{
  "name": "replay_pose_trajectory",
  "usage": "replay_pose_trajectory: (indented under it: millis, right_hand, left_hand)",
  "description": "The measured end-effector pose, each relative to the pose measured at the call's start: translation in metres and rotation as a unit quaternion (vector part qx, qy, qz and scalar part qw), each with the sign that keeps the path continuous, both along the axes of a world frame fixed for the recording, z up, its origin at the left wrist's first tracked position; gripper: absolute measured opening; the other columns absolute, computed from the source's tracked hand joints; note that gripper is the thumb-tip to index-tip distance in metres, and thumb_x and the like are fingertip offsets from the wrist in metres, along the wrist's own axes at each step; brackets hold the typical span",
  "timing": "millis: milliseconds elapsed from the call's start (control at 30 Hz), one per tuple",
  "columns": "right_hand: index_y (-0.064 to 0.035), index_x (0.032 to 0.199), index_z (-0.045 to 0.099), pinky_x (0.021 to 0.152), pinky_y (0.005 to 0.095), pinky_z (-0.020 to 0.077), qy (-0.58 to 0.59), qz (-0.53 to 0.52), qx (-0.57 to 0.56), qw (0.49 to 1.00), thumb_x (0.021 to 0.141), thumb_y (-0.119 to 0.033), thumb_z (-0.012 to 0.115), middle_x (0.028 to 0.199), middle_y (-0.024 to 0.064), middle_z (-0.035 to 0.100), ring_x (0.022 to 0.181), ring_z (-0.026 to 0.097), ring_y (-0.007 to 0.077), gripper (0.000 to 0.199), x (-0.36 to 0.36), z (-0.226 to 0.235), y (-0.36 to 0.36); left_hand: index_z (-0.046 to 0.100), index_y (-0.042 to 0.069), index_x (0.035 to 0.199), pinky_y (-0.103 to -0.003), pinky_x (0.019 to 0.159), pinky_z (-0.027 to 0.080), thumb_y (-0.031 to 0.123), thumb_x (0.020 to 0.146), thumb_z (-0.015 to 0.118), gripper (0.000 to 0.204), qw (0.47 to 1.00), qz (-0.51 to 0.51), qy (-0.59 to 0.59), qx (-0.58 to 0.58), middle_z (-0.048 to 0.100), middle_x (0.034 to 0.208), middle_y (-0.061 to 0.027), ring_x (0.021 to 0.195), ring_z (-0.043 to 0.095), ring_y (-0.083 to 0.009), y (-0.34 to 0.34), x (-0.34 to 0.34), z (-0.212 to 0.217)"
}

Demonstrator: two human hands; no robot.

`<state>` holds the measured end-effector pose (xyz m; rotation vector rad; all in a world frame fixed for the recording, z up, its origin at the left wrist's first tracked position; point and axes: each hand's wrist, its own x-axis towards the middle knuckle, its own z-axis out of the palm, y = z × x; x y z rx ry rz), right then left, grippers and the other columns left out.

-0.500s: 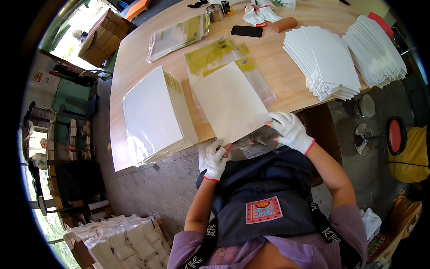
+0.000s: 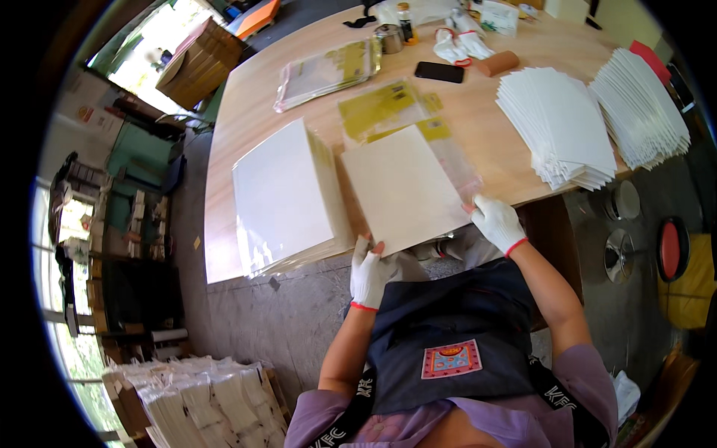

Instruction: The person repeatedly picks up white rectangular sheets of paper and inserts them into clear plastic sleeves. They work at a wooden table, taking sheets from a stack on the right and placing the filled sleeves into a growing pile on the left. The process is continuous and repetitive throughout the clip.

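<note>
A white rectangular board (image 2: 403,187) lies at the table's near edge, its far part over clear plastic bags (image 2: 382,106) with yellow-green print. My left hand (image 2: 369,278), in a white glove with a red cuff and bare fingertips, closes on the board's near-left corner. At its right corner, my right hand (image 2: 496,225), gloved the same way, grips the edge between thumb and fingers. Just left of the board stands a thick stack of white boards in clear bags (image 2: 280,198).
Two fanned stacks of white boards, one nearer (image 2: 556,123) and one farther right (image 2: 641,108), sit at the table's right. Behind the bags are a black phone (image 2: 440,72), a brown cylinder (image 2: 499,63), spare gloves (image 2: 452,49) and another bag pile (image 2: 328,71). A red-seated stool (image 2: 674,249) stands at right.
The whole view has shifted, so the table appears lower and farther right. My left hand has turned more upright at the board's corner. Both hands stay at the board, which has barely moved on the table.
</note>
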<state>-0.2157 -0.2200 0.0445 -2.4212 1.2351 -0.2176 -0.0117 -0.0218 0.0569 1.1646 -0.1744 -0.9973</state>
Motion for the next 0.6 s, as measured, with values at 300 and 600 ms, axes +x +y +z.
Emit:
replay_pose_trajectory:
  millis: [300, 600]
  right_hand:
    - [-0.0045, 0.095, 0.058, 0.044, 0.0178, 0.0351, -0.298, 0.054, 0.536, 0.788, 0.09, -0.019, 0.052, 0.065, -0.0027, 0.053, 0.048, 0.044, 0.0042, 0.016, 0.062, 0.031, 0.047]
    - [-0.0052, 0.075, 0.064, 0.054, 0.0288, 0.043, -0.191, 0.159, 0.386, 0.889, 0.087, -0.042, 0.055, 0.061, 0.0053, 0.06, 0.053, 0.054, 0.0108, 0.04, 0.193, 0.099, 0.095]
  left_hand:
    - [0.049, -0.004, 0.119, -0.019, 0.074, 0.04, -0.003, 0.084, 0.054, 0.035, 0.94, 0.144, -0.308, -0.006, 0.05, 0.095, -0.0023, 0.085, 0.046, -0.0085, 0.053, 0.027, 0.102]
    - [0.054, 0.005, 0.123, -0.033, 0.086, 0.047, 0.007, 0.083, 0.044, 0.041, 0.641, 0.131, -0.651, 0.386, 0.061, 0.108, -0.0161, 0.102, 0.057, -0.018, 0.127, 0.185, 0.069]
